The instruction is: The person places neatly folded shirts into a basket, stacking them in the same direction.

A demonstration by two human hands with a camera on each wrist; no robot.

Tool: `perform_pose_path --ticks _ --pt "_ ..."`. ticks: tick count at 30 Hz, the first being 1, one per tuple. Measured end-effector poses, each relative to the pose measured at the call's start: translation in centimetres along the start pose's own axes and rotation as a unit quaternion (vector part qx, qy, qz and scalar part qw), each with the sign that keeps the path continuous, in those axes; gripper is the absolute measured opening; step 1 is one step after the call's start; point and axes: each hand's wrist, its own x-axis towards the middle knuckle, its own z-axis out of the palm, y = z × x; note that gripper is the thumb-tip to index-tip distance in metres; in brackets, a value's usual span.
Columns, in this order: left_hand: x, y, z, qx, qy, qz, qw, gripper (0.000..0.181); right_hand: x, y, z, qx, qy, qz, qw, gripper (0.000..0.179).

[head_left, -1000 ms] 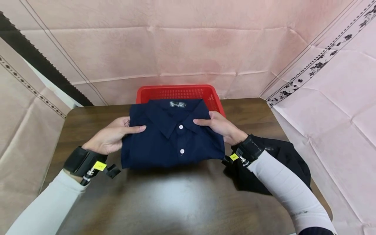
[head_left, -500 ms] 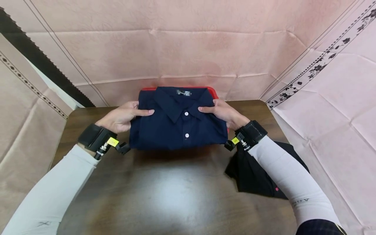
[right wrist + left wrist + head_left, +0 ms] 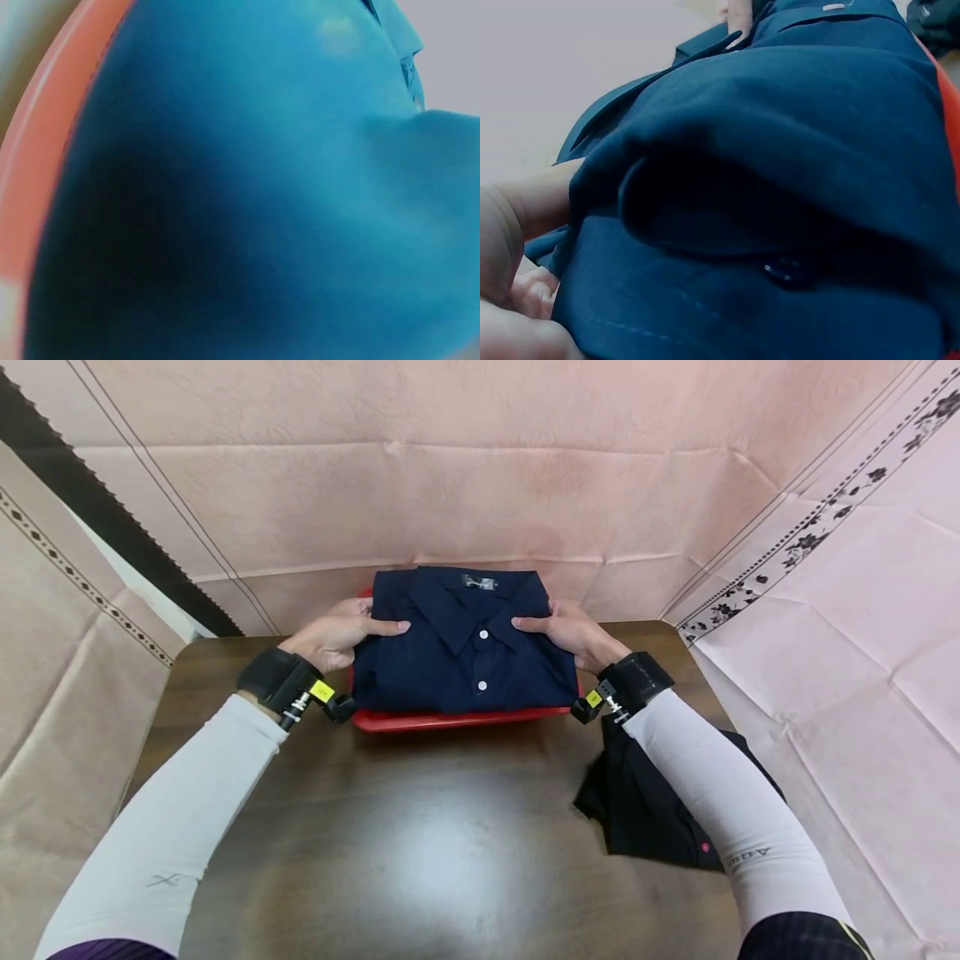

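Observation:
A folded navy button-up shirt (image 3: 442,668) with white buttons and a collar label lies face up over the red plastic basket (image 3: 450,722). My left hand (image 3: 341,631) grips the shirt's left side, thumb on top and the other fingers underneath. On the opposite side my right hand (image 3: 573,631) pinches it the same way, its thumb near the collar. In the left wrist view the shirt's folded layers (image 3: 742,187) bulge at the side and a dark button shows. The right wrist view is filled by shirt cloth (image 3: 262,187) beside the basket rim (image 3: 45,150); the fingers there are hidden.
A black folded garment (image 3: 652,802) with a red button lies at the right of the wooden table (image 3: 435,843), partly under the right forearm. Pink patterned cloth (image 3: 465,502) hangs behind the table and along both sides.
Both hands have carried the navy shirt away from the body and over the basket. The basket's front rim now shows below the shirt, while its back rim has become covered.

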Motion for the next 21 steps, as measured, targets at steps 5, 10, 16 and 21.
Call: perform_pose_path --ticks 5,10,16,21 --pt "0.9 -0.7 -0.2 0.005 0.015 -0.001 0.9999 0.047 0.6 1.0 0.4 0.016 0.011 -0.015 0.9997 0.035" --pt "1.5 -1.4 -0.3 0.026 0.043 0.018 0.9986 0.047 1.3 1.8 0.8 0.0 0.032 -0.009 0.9994 0.049" --pt "2.2 -2.3 -0.2 0.065 0.057 0.018 0.9961 0.054 2.1 2.7 1.1 -0.025 0.039 -0.008 0.9989 0.063" --pt "2.7 -2.8 -0.3 0.089 0.063 0.009 0.994 0.058 2.8 3.0 1.1 -0.055 0.039 -0.005 0.9977 0.071"
